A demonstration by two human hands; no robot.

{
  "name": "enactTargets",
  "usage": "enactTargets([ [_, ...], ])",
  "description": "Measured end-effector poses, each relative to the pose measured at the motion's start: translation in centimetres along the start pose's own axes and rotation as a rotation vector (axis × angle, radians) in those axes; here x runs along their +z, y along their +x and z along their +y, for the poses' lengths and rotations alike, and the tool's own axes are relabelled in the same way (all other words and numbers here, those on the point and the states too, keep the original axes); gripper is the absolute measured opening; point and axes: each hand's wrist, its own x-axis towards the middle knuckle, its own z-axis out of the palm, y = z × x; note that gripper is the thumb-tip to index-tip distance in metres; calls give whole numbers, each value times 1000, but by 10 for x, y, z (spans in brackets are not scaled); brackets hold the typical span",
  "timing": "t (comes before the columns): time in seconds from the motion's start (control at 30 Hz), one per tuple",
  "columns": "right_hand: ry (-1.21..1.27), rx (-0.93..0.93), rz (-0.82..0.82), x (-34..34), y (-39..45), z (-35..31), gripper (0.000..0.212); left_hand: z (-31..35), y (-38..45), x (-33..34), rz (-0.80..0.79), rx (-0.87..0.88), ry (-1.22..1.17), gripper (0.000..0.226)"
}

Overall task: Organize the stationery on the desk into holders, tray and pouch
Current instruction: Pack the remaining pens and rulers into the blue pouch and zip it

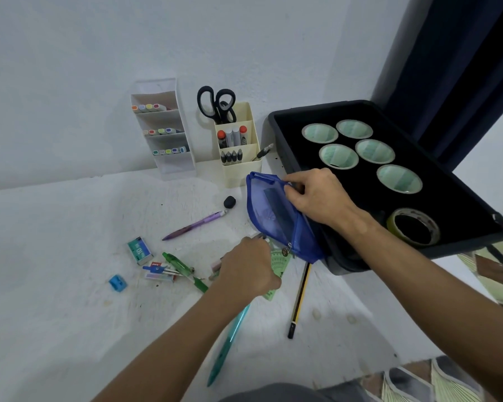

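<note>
Head view shows a white desk [70,285] against a white wall, with two bare hands over it. The right hand [317,198] holds the upper edge of a blue mesh pouch [273,216]; its fingers are closed on the pouch near the open top. The pouch stands tilted, leaning against the side of a black tray [346,256], and a dark flat item shows through the mesh. The left hand [249,266] is just below the pouch, and its fingers are curled around a green protractor [279,264] that lies at the zipper end of the pouch; a thin metal item also seems to be at the fingertips, but I cannot tell what it is.

In the tray lie five tape rolls with green cores [372,152] and one yellowish roll [413,227]. At the wall stand a white holder [166,158] with coloured markers and a cream holder [241,169] with scissors [217,104], markers and pens.

Loose on the desk are a purple pen [195,224], a black eraser [229,202], a green pen [183,269], a teal box [140,250], a blue sharpener [117,282], a teal pen [227,343] under the left forearm, and a yellow and black pencil [299,300] near the tray corner.
</note>
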Motion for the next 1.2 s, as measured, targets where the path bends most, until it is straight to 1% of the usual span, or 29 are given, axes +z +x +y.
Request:
enactTargets([
  [0.1, 8, 2, -11, 0, 0, 1, 28, -3, 2, -3, -48, -33, -70, 41],
  [0.23, 13, 16, -14, 0, 0, 1, 27, -13, 2, -23, -68, -71, -275, 20],
  [0.3, 6, 19, -12, 1, 0, 1, 27, -19, 0, -43, -71, -100, -374, 15],
  [0.43, -2, 10, -1, 2, 0, 1, 27, -35, 3, -78, 29, -150, -576, 14],
  [0.57, -20, -2, -4, 1, 0, -1, 27, -36, 16, -91, 133, -184, -781, 13],
  [0.67, -27, -5, 5, 2, 1, -1, 27, -24, 32, -89, 93, -218, -910, 9],
  [0.73, -24, -10, 3, 1, 0, -1, 27, -15, 44, -82, 55, -237, -924, 10],
  [0.9, -17, -28, 9, -1, -1, -1, 26, 7, 72, -63, 59, -273, -941, 13],
  [1.0, -9, -32, 14, -1, -1, -1, 25, 13, 77, -57, 16, -274, -944, 15],
  [1.1, 2, -17, 8, -1, -2, -2, 25, 8, 78, -50, 42, -220, -834, 17],
  [1.2, 11, -2, 5, -1, -2, -2, 24, -1, 73, -47, 81, -197, -668, 10],
])
